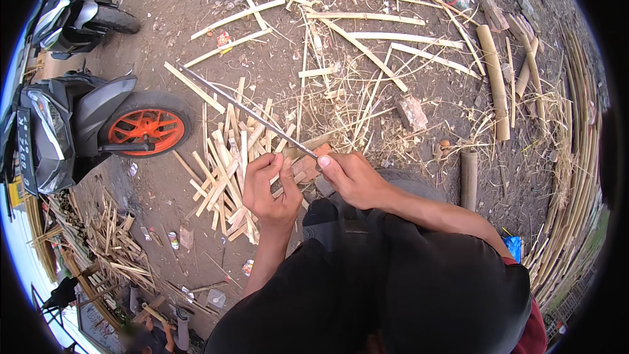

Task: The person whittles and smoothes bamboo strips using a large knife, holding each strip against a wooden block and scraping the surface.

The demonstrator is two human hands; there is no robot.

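A long, thin, dark strip [246,107] slants from my right hand up toward the far left; whether it is a blade or a bamboo splint I cannot tell. My right hand [354,178] is closed around its near end, thumb on top. Just left of it, my left hand [270,191] is raised with its fingers curled and the thumb against the forefinger, a little below the strip. What those fingers pinch, if anything, is hidden. Beneath and beyond both hands lies a heap of short split bamboo pieces [226,170]. An orange brick [319,151] shows beside my right hand.
Long bamboo slats [367,16] lie scattered ahead. A rough brick [411,113] and a thick bamboo pole [493,82] are to the right, beside a stack of long poles [580,118]. A motorcycle with an orange wheel [149,132] stands left. Another person [160,337] sits lower left.
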